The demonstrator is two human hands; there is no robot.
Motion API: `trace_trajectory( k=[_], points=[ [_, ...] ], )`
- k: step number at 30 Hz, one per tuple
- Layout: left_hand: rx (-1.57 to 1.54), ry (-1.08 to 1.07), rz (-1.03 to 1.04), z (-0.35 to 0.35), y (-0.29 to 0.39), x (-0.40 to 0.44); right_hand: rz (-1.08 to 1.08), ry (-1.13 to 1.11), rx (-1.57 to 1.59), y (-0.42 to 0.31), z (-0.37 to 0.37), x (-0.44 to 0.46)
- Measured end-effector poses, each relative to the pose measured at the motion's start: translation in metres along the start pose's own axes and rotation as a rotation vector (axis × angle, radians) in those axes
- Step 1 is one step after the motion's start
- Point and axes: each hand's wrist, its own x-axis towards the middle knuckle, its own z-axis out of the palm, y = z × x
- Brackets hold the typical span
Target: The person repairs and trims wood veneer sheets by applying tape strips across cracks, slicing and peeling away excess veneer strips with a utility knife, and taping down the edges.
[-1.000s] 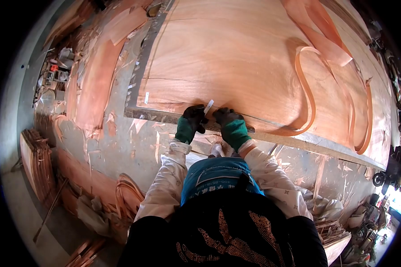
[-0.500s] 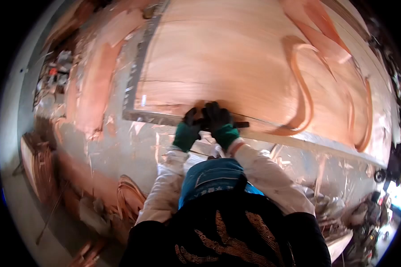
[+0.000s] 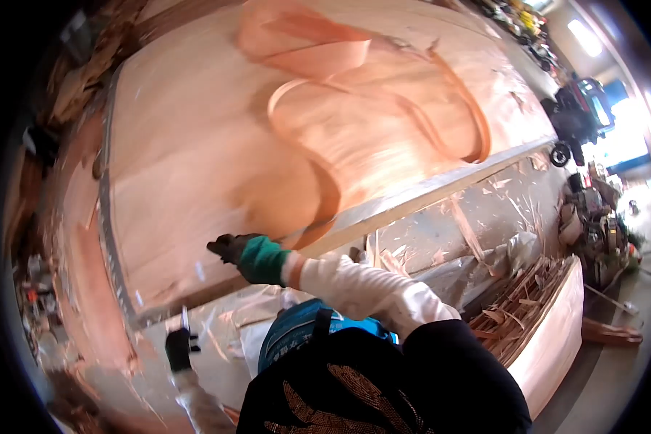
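My left hand, in a dark glove, is off the near left edge of the stack and closed round a thin, pale, blade-like tool that points up. A short dark piece juts from the same grip. Over the near part of the wood veneer sheet is my right hand, in a dark glove with a green cuff. Its fingers reach out to the left, partly blurred, with nothing visible in them. Beyond it a long, narrow veneer strip curls across the sheet.
A wider folded veneer piece lies on the far side. Torn veneer scraps litter the floor along the stack's near edge. At right stand a bundle of veneer offcuts and a wheeled vehicle.
My hands, together on a dark bar-like tool at the sheet's near edge before, are now apart. The left has dropped off to the left with a blade-like tool. My view has turned rightward.
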Motion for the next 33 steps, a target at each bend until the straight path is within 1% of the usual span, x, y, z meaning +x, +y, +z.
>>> trace_trajectory(
  k=[1, 2, 3, 4, 5, 6, 7, 8, 9, 10, 11, 12, 13, 14, 16, 17, 18, 20, 21, 22, 23, 24, 25, 26, 27, 28, 29, 31, 32, 33],
  points=[
    [-0.066, 0.092, -0.031, 0.013, -0.021, -0.009, -0.031, 0.189, 0.023, 0.027, -0.018, -0.018],
    [-0.056, 0.121, -0.116, 0.024, -0.035, -0.019, -0.154, 0.447, -0.064, 0.079, -0.021, -0.034],
    [-0.165, 0.135, -0.103, 0.034, -0.066, -0.025, -0.053, 0.520, -0.093, 0.113, -0.058, -0.064],
    [-0.111, 0.170, -0.180, 0.054, -0.072, -0.038, 0.096, 0.542, -0.063, 0.122, -0.115, -0.098],
    [-0.122, 0.211, -0.239, 0.074, -0.082, -0.049, 0.286, 0.618, -0.069, 0.150, -0.150, -0.137],
    [-0.057, 0.228, -0.263, 0.089, -0.105, -0.057, 0.319, 0.697, -0.144, 0.166, -0.193, -0.178],
    [-0.068, 0.297, -0.363, 0.117, -0.103, -0.070, 0.456, 0.771, -0.217, 0.186, -0.223, -0.219],
    [-0.003, 0.268, -0.358, 0.141, -0.101, -0.089, 0.510, 0.795, -0.226, 0.203, -0.249, -0.260],
    [0.210, 0.156, -0.282, 0.166, -0.097, -0.111, 0.618, 0.778, -0.280, 0.221, -0.271, -0.299],
    [0.677, 0.000, -0.081, 0.192, -0.076, -0.140, 0.719, 0.753, -0.327, 0.238, -0.285, -0.333],
    [1.013, -0.091, 0.050, 0.221, -0.052, -0.161, 0.632, 0.729, -0.423, 0.257, -0.293, -0.365],
    [1.192, -0.148, 0.122, 0.251, -0.032, -0.174, 0.547, 0.717, -0.519, 0.277, -0.300, -0.389],
    [1.287, -0.180, 0.193, 0.271, -0.028, -0.172, 0.561, 0.688, -0.482, 0.296, -0.306, -0.403],
    [1.381, -0.226, 0.271, 0.291, -0.023, -0.166, 0.616, 0.711, -0.327, 0.298, -0.311, -0.412],
    [1.264, -0.286, 0.459, 0.318, -0.016, -0.152, 0.610, 0.642, -0.368, 0.328, -0.318, -0.430],
    [0.786, -0.229, 0.236, 0.339, -0.005, -0.145, 0.749, 0.512, -0.392, 0.330, -0.328, -0.431],
    [0.577, -0.191, 0.026, 0.353, 0.008, -0.139, 0.703, 0.527, -0.423, 0.340, -0.334, -0.438],
    [0.101, 0.022, -0.341, 0.394, 0.066, -0.138, 0.597, 0.561, -0.484, 0.366, -0.349, -0.456],
    [0.018, 0.015, -0.273, 0.399, 0.059, -0.123, 0.591, 0.619, -0.516, 0.370, -0.362, -0.465],
    [0.037, -0.064, -0.270, 0.407, 0.070, -0.115, 0.576, 0.674, -0.544, 0.367, -0.382, -0.472],
    [0.089, -0.154, -0.324, 0.418, 0.081, -0.102, 0.702, 0.693, -0.474, 0.360, -0.403, -0.479],
    [0.172, -0.195, -0.327, 0.430, 0.097, -0.098, 0.678, 0.654, -0.535, 0.357, -0.427, -0.493],
    [0.159, -0.276, -0.380, 0.437, 0.100, -0.085, 0.653, 0.616, -0.597, 0.354, -0.450, -0.507],
    [0.203, -0.288, -0.419, 0.449, 0.100, -0.078, 0.626, 0.580, -0.660, 0.351, -0.473, -0.522],
    [0.331, -0.337, -0.433, 0.458, 0.093, -0.069, 0.636, 0.489, -0.799, 0.358, -0.496, -0.544],
    [0.135, -0.379, -0.447, 0.461, 0.085, -0.069, 0.664, 0.502, -0.762, 0.364, -0.519, -0.566],
    [0.255, -0.430, -0.456, 0.470, 0.087, -0.068, 0.554, 0.469, -0.916, 0.361, -0.541, -0.580],
    [0.309, -0.396, -0.504, 0.490, 0.105, -0.079, 0.590, 0.405, -0.965, 0.370, -0.579, -0.619],
    [0.371, -0.393, -0.526, 0.502, 0.102, -0.079, 0.597, 0.390, -0.968, 0.371, -0.597, -0.634],
    [0.356, -0.357, -0.563, 0.514, 0.113, -0.084, 0.588, 0.395, -0.969, 0.380, -0.612, -0.653]
  ],
)
